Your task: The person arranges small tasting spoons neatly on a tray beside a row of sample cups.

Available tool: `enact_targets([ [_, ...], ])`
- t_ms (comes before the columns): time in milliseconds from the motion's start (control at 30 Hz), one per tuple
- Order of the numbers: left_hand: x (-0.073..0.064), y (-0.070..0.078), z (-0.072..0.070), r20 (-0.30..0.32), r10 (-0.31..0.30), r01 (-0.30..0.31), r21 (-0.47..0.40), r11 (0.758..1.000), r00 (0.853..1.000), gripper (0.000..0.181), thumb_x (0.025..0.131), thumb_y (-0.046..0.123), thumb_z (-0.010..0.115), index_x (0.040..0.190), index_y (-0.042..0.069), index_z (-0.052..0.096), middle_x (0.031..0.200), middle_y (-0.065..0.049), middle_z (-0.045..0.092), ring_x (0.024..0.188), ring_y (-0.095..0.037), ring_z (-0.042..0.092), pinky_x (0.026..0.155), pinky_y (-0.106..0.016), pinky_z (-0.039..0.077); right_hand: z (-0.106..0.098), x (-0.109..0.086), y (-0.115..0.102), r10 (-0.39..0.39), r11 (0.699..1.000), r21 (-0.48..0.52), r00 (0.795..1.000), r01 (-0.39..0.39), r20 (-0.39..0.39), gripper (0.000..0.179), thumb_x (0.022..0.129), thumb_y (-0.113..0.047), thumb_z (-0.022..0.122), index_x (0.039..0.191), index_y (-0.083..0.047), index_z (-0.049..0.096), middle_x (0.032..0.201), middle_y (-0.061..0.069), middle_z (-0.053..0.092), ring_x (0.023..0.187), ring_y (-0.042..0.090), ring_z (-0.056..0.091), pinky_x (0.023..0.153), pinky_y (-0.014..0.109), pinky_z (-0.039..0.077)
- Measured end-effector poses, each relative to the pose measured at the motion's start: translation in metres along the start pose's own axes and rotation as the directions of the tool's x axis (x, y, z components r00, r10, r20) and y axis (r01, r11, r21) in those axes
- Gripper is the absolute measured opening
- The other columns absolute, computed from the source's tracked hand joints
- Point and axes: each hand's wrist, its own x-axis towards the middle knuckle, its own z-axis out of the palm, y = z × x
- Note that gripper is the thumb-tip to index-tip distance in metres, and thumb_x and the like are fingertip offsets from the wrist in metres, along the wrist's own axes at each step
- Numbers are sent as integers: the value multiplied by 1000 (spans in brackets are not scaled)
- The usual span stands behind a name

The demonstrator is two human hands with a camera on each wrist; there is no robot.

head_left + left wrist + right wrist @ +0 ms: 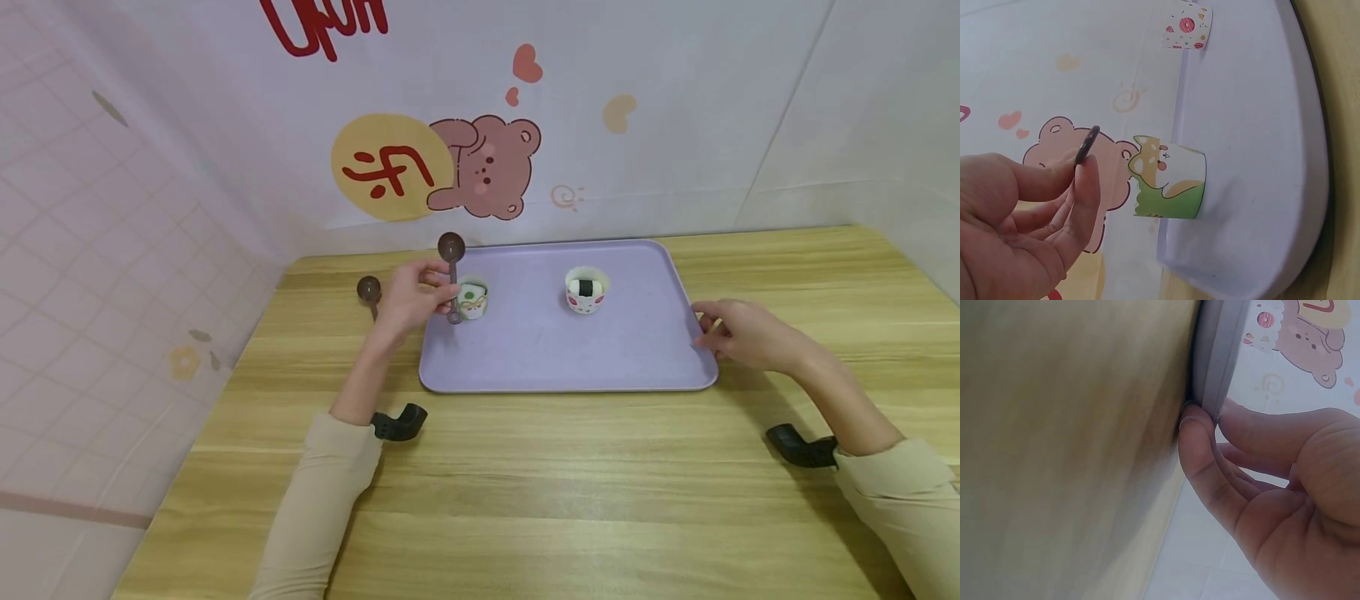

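In the head view my left hand pinches the handle of a dark brown measuring spoon, held upright with its round bowl on top. Just behind the spoon, a paper cup with a dog print stands on the left of the lilac tray; a white piece with a green spot shows inside. Another paper cup, with red prints, holds a white, black-banded piece like a rice ball, right of the tray's middle. My right hand grips the tray's right rim between thumb and fingers.
A second brown measuring spoon lies on the wooden table left of the tray, its handle partly behind my left hand. A white printed backdrop rises behind the tray. Black wrist mounts stick out from both cuffs.
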Motion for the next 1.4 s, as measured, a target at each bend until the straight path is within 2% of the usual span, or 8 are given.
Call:
enact_targets([
  [333,2,4,6,17,-3,3,-35,999,1000,36,92,3,73,124,-5,58,98,-15,63,66,-12,63,79,-46,60,-1,1,-1,1,1000,0,1000,-1,0,41,90,6,69,124,21,52,87,7,65,69,15,62,57,26,54],
  [667,3,7,14,17,31,-30,-39,999,999,33,92,2,73,122,-6,59,97,-17,65,65,-13,64,76,-43,61,-1,1,1,1,1000,11,1000,-1,4,42,91,6,69,124,22,51,88,7,66,69,15,63,57,26,54],
  [833,3,9,17,32,30,-28,-55,998,999,31,93,2,72,120,-6,59,97,-16,65,66,-14,63,70,-35,61,0,1,0,6,1000,15,1000,-6,5,43,91,6,69,126,23,50,88,8,65,71,16,63,57,26,55],
  [1067,3,10,23,26,55,-53,-64,997,998,31,92,2,73,119,-5,60,96,-17,66,63,-13,63,80,-50,59,0,0,1,9,1000,22,1000,-9,4,42,91,6,69,125,22,51,89,7,65,73,18,64,57,26,55],
  [1400,4,11,31,33,47,-45,-85,995,998,31,92,1,73,119,-6,59,95,-17,67,61,-12,65,77,-45,61,1,1,3,2,1000,14,1000,-2,-3,37,90,5,71,120,19,54,87,6,64,72,16,63,57,26,55],
])
